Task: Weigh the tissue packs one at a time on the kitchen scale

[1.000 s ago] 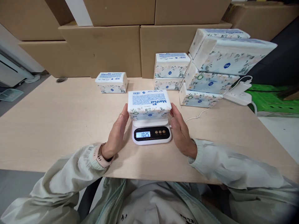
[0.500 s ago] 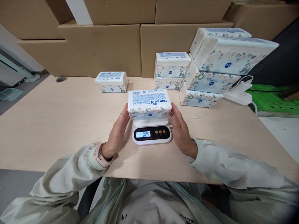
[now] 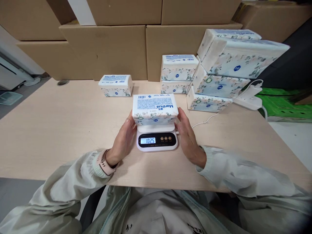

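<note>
The left hand [image 3: 122,138] and the right hand [image 3: 189,141] each have an open grip, with flat fingers and the palms facing each other. The fingers are at the two short ends of the white tissue pack [image 3: 155,110], touching or very near; I cannot tell if they press. This pack lies flat on the small white scale [image 3: 158,148]. Its long way goes from left to right, its flowery side faces the person, and the big blue word "Manhua" on top is upside down. The wrap hides what is inside. The scale's lit screen [image 3: 148,140] says 102.5, and three round buttons [image 3: 166,138] sit beside it. A pink watch band [image 3: 104,162] is on the left wrist. Behind, a lone pack [image 3: 115,86] lies to the left, its word the right way up. A short stack [image 3: 179,70] of two packs stands to the right, next to a tall stack [image 3: 220,76] with packs piled up. A thin white cord [image 3: 206,123] bends over the tabletop [image 3: 60,130] near a white power strip [image 3: 251,100]. The tabletop is pale wood, with a round hole [image 3: 62,83] at the back left. Big brown boxes [image 3: 109,52] make a wall behind it; I cannot see what they hold. A see-through bin [image 3: 9,98] is low on the left, and a bright green thing [image 3: 280,107] is on the right.
</note>
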`<action>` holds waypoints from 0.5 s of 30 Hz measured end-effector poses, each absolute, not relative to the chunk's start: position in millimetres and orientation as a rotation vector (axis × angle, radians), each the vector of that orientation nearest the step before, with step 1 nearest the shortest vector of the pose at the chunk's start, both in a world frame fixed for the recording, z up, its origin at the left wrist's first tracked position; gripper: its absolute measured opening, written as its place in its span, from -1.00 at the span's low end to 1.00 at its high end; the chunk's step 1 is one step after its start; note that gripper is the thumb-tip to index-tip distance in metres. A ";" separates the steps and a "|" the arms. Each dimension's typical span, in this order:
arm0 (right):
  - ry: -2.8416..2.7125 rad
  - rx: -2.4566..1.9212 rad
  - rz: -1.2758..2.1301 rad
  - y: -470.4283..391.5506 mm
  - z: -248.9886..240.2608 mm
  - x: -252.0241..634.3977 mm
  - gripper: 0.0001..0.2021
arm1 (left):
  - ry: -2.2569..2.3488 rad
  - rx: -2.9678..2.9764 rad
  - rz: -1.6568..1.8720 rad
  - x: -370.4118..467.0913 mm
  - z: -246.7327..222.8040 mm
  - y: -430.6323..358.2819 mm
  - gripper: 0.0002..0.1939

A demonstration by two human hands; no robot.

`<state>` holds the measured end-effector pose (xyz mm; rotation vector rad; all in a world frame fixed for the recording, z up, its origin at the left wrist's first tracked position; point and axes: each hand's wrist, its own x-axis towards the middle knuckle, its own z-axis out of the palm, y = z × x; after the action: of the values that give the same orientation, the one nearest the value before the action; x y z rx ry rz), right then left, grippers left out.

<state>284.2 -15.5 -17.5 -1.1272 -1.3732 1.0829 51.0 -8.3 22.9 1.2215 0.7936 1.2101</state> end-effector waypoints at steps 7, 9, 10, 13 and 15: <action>-1.408 -1.087 1.107 -20.7 -17.5 282.0 -0.27 | 0.784 1.188 1.224 54.0 27.6 -8.0 -0.31; -1.403 -1.089 1.120 -19.7 -16.7 281.9 -0.25 | 0.784 1.193 1.229 53.6 27.3 -7.9 -0.32; -1.405 -1.086 1.123 -19.2 -16.1 281.8 -0.24 | 0.788 1.195 1.229 53.1 26.9 -7.8 -0.33; -1.410 -1.102 1.109 -18.3 -14.6 282.0 -0.22 | 0.800 1.202 1.228 51.3 26.3 -7.4 -0.35; -1.410 -1.135 1.085 -18.0 -14.0 282.5 -0.21 | 0.801 1.205 1.232 50.8 26.6 -7.1 -0.37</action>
<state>282.5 -18.0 -14.0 -1.1352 -1.4101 1.0853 50.8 -7.1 26.6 1.2053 0.8007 1.2315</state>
